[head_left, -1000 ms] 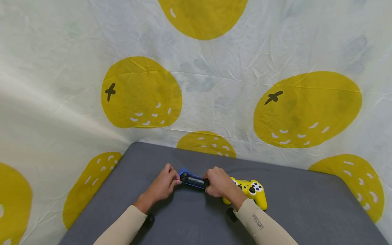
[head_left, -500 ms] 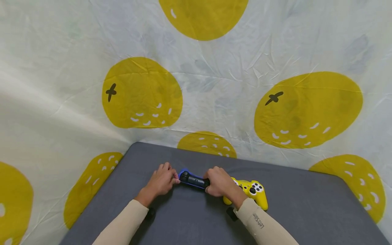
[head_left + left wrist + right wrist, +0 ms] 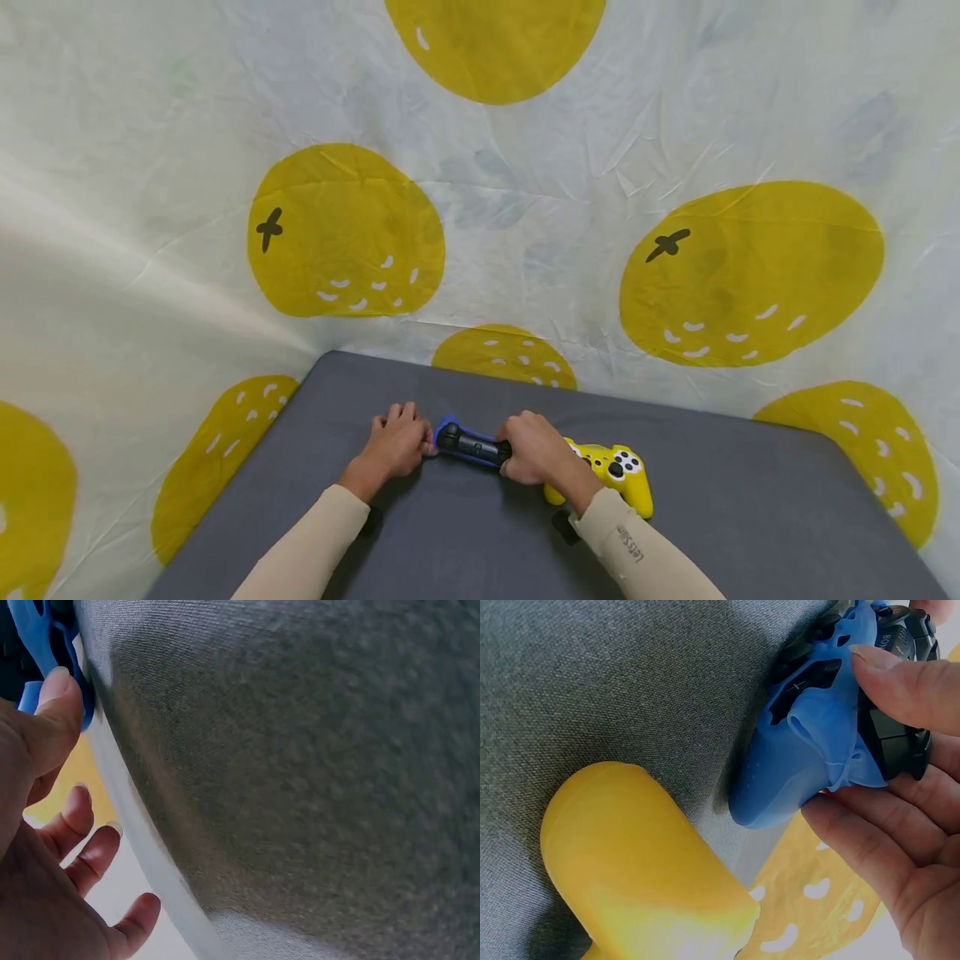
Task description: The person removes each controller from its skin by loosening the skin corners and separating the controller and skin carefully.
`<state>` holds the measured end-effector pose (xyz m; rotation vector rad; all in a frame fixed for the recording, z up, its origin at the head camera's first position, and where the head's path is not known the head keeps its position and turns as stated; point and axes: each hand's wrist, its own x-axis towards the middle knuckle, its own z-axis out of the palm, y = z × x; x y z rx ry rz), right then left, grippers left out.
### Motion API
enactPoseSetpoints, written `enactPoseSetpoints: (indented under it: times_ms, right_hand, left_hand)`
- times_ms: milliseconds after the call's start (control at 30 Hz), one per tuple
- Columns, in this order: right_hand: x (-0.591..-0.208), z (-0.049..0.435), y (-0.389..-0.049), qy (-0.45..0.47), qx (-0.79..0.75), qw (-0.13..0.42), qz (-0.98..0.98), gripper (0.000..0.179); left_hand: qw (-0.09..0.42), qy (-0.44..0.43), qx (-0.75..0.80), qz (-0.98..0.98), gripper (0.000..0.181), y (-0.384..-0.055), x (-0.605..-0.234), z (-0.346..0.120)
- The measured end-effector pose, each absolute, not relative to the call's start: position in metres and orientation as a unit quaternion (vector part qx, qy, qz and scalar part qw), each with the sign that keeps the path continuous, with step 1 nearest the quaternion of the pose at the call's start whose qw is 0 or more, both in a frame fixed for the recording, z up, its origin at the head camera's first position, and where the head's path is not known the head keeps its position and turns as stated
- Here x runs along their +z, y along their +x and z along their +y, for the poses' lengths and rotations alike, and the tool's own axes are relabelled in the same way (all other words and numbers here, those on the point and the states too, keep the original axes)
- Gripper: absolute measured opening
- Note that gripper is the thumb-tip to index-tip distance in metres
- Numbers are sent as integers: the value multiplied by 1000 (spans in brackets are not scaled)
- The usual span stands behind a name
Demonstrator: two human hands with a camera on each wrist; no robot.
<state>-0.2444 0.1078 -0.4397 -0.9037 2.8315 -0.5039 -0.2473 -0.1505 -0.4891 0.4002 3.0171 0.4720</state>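
A black game controller (image 3: 474, 447) is partly covered by a blue silicone sleeve (image 3: 784, 784), its far edge facing up in the head view. My right hand (image 3: 534, 448) grips the controller's right end; the right wrist view shows the thumb on top and the fingers beneath. At the opposite end, my left hand (image 3: 397, 443) pinches the sleeve's edge, with the thumb (image 3: 56, 701) pressed on the blue rubber and the other fingers spread. The sleeve is bunched around the controller's black back (image 3: 892, 739). Most of the right grip is wrapped in blue.
A yellow controller (image 3: 633, 483) lies on the grey table (image 3: 712, 467) just right of my right hand, partly hidden by the forearm. White cloth (image 3: 525, 242) printed with yellow fruit stands behind and to the left of the table.
My left hand has shifted slightly left and turned, showing more of its knuckles. My right hand and the blue-sleeved controller have hardly moved.
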Motion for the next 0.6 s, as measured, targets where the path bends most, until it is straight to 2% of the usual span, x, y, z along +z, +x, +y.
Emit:
enactPoseSetpoints:
  times_ms: [400,600]
  right_hand:
    - [-442,105,-244,-310,-160,60,935,33]
    - [-442,108,-243,-306,-162,57,936,33]
  left_hand:
    - [44,97,146,984,25,-250,-492,-146]
    - [66,68,142,985,24,-256,-491,-136]
